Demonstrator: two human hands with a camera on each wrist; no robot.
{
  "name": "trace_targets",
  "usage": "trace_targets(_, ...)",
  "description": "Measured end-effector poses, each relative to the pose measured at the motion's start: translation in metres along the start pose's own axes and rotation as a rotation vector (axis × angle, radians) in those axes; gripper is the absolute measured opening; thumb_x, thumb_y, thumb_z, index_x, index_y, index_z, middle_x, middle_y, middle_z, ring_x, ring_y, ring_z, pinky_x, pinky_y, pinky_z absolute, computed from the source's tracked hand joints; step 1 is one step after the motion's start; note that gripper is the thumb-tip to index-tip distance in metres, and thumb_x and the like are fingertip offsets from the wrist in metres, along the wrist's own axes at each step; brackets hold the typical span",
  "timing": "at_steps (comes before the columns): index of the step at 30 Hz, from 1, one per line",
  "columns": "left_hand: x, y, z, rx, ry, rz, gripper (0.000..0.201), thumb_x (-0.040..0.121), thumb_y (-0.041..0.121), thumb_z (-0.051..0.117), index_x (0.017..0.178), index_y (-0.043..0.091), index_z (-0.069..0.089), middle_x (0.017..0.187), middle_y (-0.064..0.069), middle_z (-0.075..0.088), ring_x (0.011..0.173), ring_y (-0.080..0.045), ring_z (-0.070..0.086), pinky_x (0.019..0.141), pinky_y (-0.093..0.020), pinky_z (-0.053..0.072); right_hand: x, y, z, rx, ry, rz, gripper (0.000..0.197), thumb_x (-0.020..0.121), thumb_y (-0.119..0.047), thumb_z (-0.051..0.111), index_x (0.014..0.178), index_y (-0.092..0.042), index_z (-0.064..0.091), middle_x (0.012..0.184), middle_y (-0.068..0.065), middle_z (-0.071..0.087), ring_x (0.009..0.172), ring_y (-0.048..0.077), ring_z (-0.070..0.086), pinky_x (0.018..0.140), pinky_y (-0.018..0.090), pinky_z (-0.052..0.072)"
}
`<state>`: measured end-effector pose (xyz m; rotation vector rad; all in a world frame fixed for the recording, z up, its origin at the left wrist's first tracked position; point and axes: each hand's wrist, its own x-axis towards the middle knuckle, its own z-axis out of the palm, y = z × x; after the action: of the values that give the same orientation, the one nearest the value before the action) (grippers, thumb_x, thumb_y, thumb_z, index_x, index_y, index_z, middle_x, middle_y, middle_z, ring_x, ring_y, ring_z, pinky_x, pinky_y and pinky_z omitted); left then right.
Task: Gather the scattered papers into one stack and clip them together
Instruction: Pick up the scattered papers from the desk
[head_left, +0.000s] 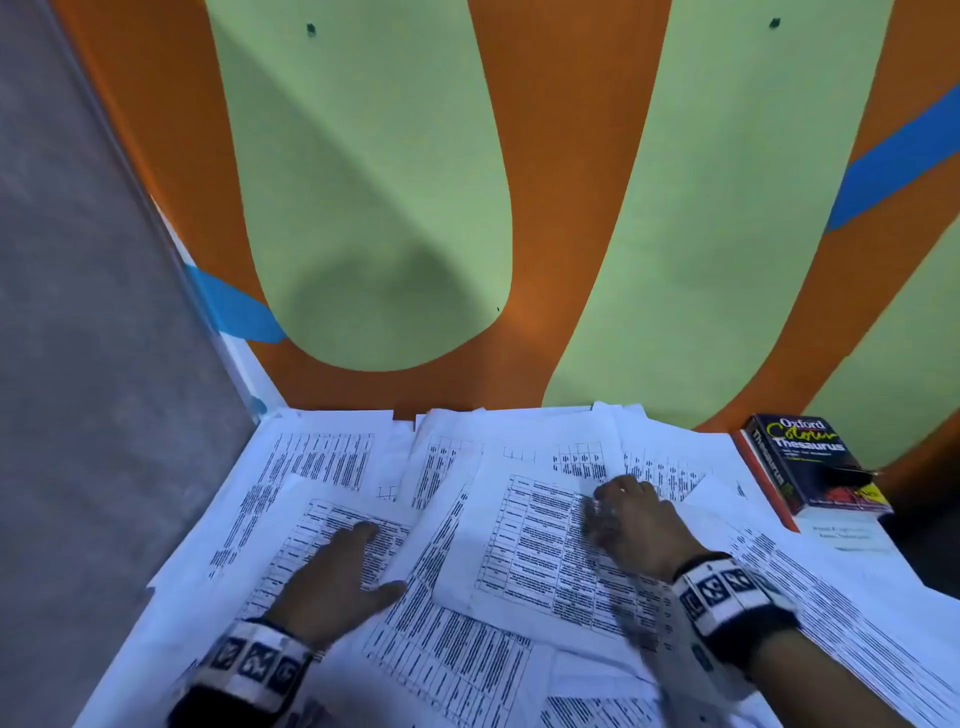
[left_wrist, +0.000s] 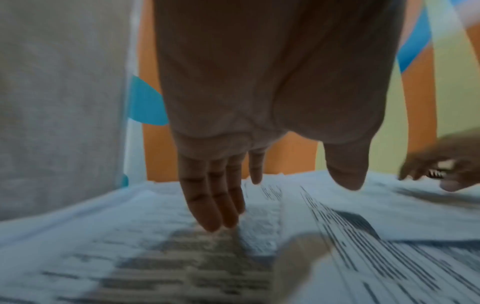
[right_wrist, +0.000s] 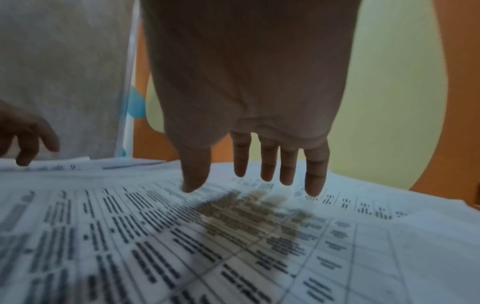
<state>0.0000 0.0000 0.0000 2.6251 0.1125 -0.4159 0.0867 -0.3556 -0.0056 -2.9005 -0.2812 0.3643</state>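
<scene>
Several white printed sheets (head_left: 524, 551) with tables lie scattered and overlapping across the whole table. My left hand (head_left: 340, 574) lies flat on a sheet at the left, fingers (left_wrist: 215, 207) straight and thumb spread toward the middle. My right hand (head_left: 631, 519) is spread just over or on the central sheet (right_wrist: 233, 236), fingers (right_wrist: 288, 164) extended and slightly blurred. A black binder clip (head_left: 852, 474) sits on top of the thesaurus at the right. Neither hand holds anything.
An Oxford thesaurus (head_left: 810, 467) lies at the table's back right corner on a sheet. A painted orange and green wall (head_left: 467, 208) rises right behind the papers. A grey partition (head_left: 78, 364) closes the left side.
</scene>
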Motion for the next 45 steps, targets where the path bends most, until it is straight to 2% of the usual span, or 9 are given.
trace_targets(9, 0.024, 0.021, 0.036, 0.118, -0.031, -0.091, 0.110, 0.070, 0.049, 0.078, 0.150, 0.014, 0.010, 0.146, -0.011, 0.038, 0.131, -0.029, 0.043, 0.104, -0.040, 0.041, 0.027, -0.005, 0.011, -0.109, -0.147, 0.062, 0.097, 0.056, -0.061, 0.073, 0.137, -0.027, 0.031, 0.131, 0.007, 0.040, 0.125, 0.032, 0.036, 0.099, 0.053, 0.035)
trace_targets(15, 0.031, 0.018, 0.037, -0.052, -0.020, -0.077, 0.038, 0.077, 0.030, 0.076, 0.103, 0.018, 0.052, 0.100, -0.001, 0.065, 0.087, -0.018, 0.062, 0.079, -0.029, 0.051, 0.027, -0.008, 0.004, -0.045, -0.064, 0.084, 0.065, 0.061, -0.047, 0.076, 0.115, -0.024, 0.046, 0.110, 0.000, 0.055, 0.112, 0.028, 0.053, 0.094, 0.046, 0.037)
trace_targets(18, 0.024, 0.019, 0.029, -0.171, 0.013, -0.038, 0.014, 0.086, 0.017, 0.066, 0.080, 0.022, 0.054, 0.083, 0.002, 0.060, 0.074, -0.013, 0.056, 0.075, -0.029, 0.049, 0.023, -0.004, -0.016, 0.216, 0.090, 0.056, 0.030, 0.074, -0.017, 0.070, 0.073, -0.026, 0.041, 0.066, -0.010, 0.049, 0.074, 0.023, 0.057, 0.064, 0.029, 0.038)
trace_targets(24, -0.014, -0.033, -0.003, -0.423, 0.358, -0.174, 0.060, 0.087, 0.017, 0.069, 0.139, 0.002, 0.044, 0.142, -0.016, 0.049, 0.132, -0.030, 0.046, 0.105, -0.031, 0.031, 0.019, 0.003, -0.091, 0.587, 0.242, -0.053, 0.021, 0.073, -0.013, 0.080, 0.072, -0.017, 0.060, 0.066, 0.002, 0.063, 0.051, 0.010, 0.055, 0.048, 0.026, 0.043)
trace_targets(27, -0.044, -0.069, -0.017, -0.428, 0.530, -0.365, 0.050, 0.084, 0.024, 0.071, 0.120, -0.008, 0.058, 0.123, -0.030, 0.060, 0.117, -0.043, 0.055, 0.094, -0.046, 0.040, 0.022, -0.006, -0.113, 0.836, 0.227, -0.090, 0.019, 0.076, -0.006, 0.076, 0.092, -0.004, 0.066, 0.079, 0.006, 0.070, 0.056, 0.000, 0.063, 0.048, 0.012, 0.046)
trace_targets(30, -0.063, -0.093, -0.014, -0.494, 0.624, -0.411, 0.021, 0.084, 0.023, 0.063, 0.072, 0.007, 0.059, 0.076, -0.025, 0.057, 0.087, -0.048, 0.060, 0.068, -0.043, 0.036, 0.036, -0.033, -0.110, 0.832, 0.137, -0.118, 0.024, 0.077, -0.016, 0.077, 0.097, -0.005, 0.070, 0.091, 0.010, 0.075, 0.074, 0.019, 0.068, 0.062, 0.026, 0.054)
trace_targets(33, -0.065, -0.108, 0.005, -0.512, 0.652, -0.496, 0.033, 0.082, 0.028, 0.058, 0.066, 0.000, 0.055, 0.080, -0.027, 0.058, 0.087, -0.048, 0.057, 0.073, -0.040, 0.032, 0.054, -0.077, -0.079, 0.799, 0.006, -0.172, 0.014, 0.076, -0.019, 0.078, 0.081, -0.007, 0.072, 0.075, -0.002, 0.074, 0.069, 0.014, 0.068, 0.065, 0.029, 0.053)
trace_targets(39, -0.060, -0.113, 0.023, -0.446, 0.549, -0.604, 0.024, 0.087, -0.005, 0.059, 0.102, -0.024, 0.054, 0.110, -0.048, 0.055, 0.109, -0.058, 0.053, 0.087, -0.049, 0.039, 0.078, -0.159, 0.002, 0.333, -0.242, -0.215, 0.035, 0.081, -0.023, 0.071, 0.054, -0.019, 0.049, 0.056, -0.003, 0.052, 0.057, 0.012, 0.050, 0.057, 0.025, 0.039)
trace_targets(45, -0.060, -0.097, 0.020, -0.522, 0.511, -0.530, 0.046, 0.089, 0.016, 0.055, 0.123, -0.015, 0.050, 0.124, -0.036, 0.056, 0.117, -0.048, 0.052, 0.095, -0.042, 0.038, 0.069, -0.181, 0.031, 0.342, -0.251, -0.197, 0.021, 0.081, -0.005, 0.058, 0.065, -0.014, 0.048, 0.074, 0.007, 0.059, 0.062, 0.018, 0.058, 0.051, 0.027, 0.045)
